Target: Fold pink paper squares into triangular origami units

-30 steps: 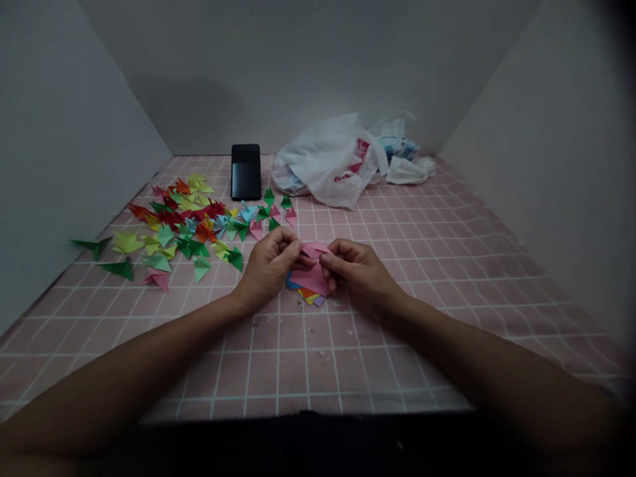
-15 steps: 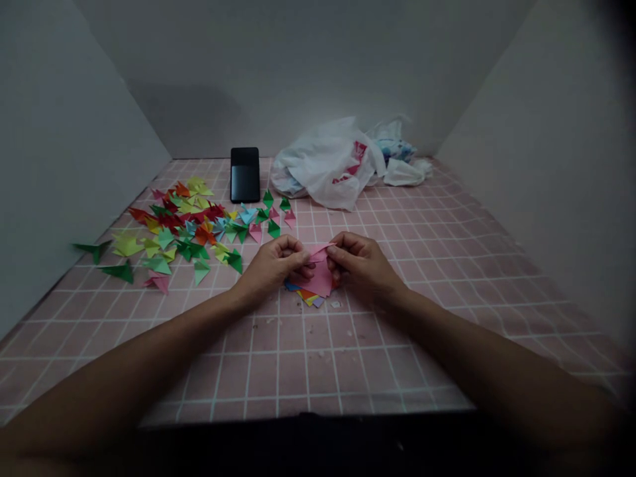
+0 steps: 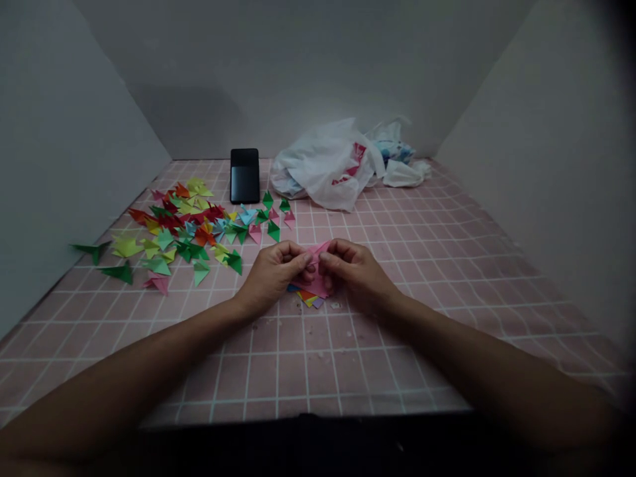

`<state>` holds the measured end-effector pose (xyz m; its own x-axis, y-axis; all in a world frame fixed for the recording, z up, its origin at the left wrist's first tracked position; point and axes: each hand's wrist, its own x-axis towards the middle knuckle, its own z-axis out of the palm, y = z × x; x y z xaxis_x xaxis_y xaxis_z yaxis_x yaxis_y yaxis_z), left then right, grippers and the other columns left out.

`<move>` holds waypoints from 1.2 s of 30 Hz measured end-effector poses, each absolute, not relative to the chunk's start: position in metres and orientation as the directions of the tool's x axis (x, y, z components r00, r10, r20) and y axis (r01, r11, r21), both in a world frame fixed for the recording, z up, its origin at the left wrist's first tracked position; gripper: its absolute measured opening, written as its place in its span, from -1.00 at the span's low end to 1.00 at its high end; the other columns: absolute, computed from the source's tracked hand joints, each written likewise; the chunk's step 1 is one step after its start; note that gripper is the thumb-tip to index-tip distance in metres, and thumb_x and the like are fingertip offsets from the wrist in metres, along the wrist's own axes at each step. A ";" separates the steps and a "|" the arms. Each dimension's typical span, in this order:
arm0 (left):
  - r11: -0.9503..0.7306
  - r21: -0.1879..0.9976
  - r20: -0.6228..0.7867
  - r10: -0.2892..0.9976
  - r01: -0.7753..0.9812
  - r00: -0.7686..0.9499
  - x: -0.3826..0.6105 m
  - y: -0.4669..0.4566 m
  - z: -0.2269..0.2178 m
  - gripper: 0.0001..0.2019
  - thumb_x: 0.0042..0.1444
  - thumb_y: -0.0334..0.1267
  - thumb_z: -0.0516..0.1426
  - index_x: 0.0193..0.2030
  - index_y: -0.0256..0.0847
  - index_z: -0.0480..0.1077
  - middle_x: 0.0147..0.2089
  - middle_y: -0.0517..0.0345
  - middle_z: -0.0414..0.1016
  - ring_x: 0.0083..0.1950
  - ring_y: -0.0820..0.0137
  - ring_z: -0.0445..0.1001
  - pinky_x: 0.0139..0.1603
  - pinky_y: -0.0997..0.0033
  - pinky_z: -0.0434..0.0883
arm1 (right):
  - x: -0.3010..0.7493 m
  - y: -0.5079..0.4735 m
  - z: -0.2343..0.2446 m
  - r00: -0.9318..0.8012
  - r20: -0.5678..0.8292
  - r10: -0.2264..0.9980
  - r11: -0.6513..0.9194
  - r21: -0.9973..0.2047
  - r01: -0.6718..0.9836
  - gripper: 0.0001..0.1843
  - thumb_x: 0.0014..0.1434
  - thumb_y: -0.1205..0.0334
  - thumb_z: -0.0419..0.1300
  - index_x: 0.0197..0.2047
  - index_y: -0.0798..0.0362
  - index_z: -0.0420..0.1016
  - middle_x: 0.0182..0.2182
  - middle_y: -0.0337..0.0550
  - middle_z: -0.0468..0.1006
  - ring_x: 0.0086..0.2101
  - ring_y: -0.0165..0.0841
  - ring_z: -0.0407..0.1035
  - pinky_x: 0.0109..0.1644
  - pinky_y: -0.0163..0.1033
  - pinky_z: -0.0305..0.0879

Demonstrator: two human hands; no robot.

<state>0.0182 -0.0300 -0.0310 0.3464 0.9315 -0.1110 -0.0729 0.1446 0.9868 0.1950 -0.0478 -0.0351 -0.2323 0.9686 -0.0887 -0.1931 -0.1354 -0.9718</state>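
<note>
Between my hands is a small piece of folded pink paper [image 3: 319, 250], pinched from both sides. My left hand [image 3: 278, 266] has thumb and fingers closed on its left part. My right hand [image 3: 358, 270] pinches the right part, its fingertips close to those of the left. Just below lies a stack of coloured paper sheets [image 3: 309, 299] with pink on top and blue, orange, yellow and purple corners fanning out. The fingers hide much of the folded piece and part of the stack.
Many folded paper figures [image 3: 191, 248] in several colours spread over the left side of the pink checked tablecloth [image 3: 447, 265]. A black phone [image 3: 245, 176] leans upright behind them. White plastic bags [image 3: 322, 165] lie at the back. Small scraps dot the cloth near my hands.
My right hand has moved slightly left and down, closer to my left hand. The folded pink paper is now more covered by my fingers.
</note>
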 end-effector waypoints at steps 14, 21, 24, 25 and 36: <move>0.233 0.950 -0.127 0.894 -0.205 0.429 0.018 -0.032 -0.033 -0.66 0.09 0.03 0.29 -0.36 -0.22 0.39 -0.45 0.20 0.53 -0.43 0.45 0.53 -0.36 0.48 0.51 | 0.196 -0.048 -0.036 -0.265 -0.093 0.960 -0.153 -0.964 -0.219 -0.78 0.07 0.19 0.33 -0.47 0.04 0.37 -0.65 -0.36 0.42 -0.65 -0.50 0.26 -0.54 -0.34 0.20; 0.225 0.961 -0.140 0.897 -0.160 0.420 0.017 -0.030 -0.033 -0.67 0.04 -0.01 0.33 -0.33 -0.23 0.39 -0.44 0.26 0.49 -0.44 0.50 0.51 -0.32 0.49 0.52 | 0.195 -0.049 -0.035 -0.277 -0.087 0.957 -0.147 -0.969 -0.201 -0.76 0.09 0.15 0.34 -0.45 0.05 0.37 -0.62 -0.33 0.45 -0.63 -0.49 0.28 -0.51 -0.34 0.24; 0.212 0.967 -0.135 0.899 -0.142 0.417 0.017 -0.030 -0.033 -0.68 0.03 -0.04 0.34 -0.32 -0.22 0.39 -0.43 0.25 0.50 -0.43 0.49 0.52 -0.30 0.48 0.52 | 0.195 -0.050 -0.033 -0.276 -0.091 0.957 -0.148 -0.970 -0.192 -0.75 0.08 0.14 0.35 -0.45 0.04 0.37 -0.62 -0.33 0.45 -0.62 -0.49 0.27 -0.51 -0.34 0.22; 0.211 0.967 -0.136 0.899 -0.141 0.417 0.017 -0.030 -0.032 -0.69 0.03 -0.04 0.34 -0.32 -0.22 0.39 -0.44 0.25 0.50 -0.42 0.49 0.52 -0.30 0.48 0.52 | 0.195 -0.050 -0.033 -0.278 -0.090 0.956 -0.147 -0.970 -0.192 -0.74 0.07 0.14 0.35 -0.45 0.04 0.37 -0.62 -0.34 0.44 -0.62 -0.49 0.26 -0.51 -0.34 0.21; 0.198 0.974 -0.142 0.909 -0.107 0.393 0.017 -0.030 -0.031 -0.66 0.01 0.01 0.32 -0.39 -0.22 0.39 -0.47 0.27 0.46 -0.46 0.49 0.46 -0.34 0.48 0.47 | 0.194 -0.051 -0.032 -0.270 -0.075 0.960 -0.123 -0.979 -0.164 -0.74 0.05 0.15 0.34 -0.48 0.02 0.33 -0.64 -0.37 0.36 -0.63 -0.49 0.23 -0.52 -0.32 0.17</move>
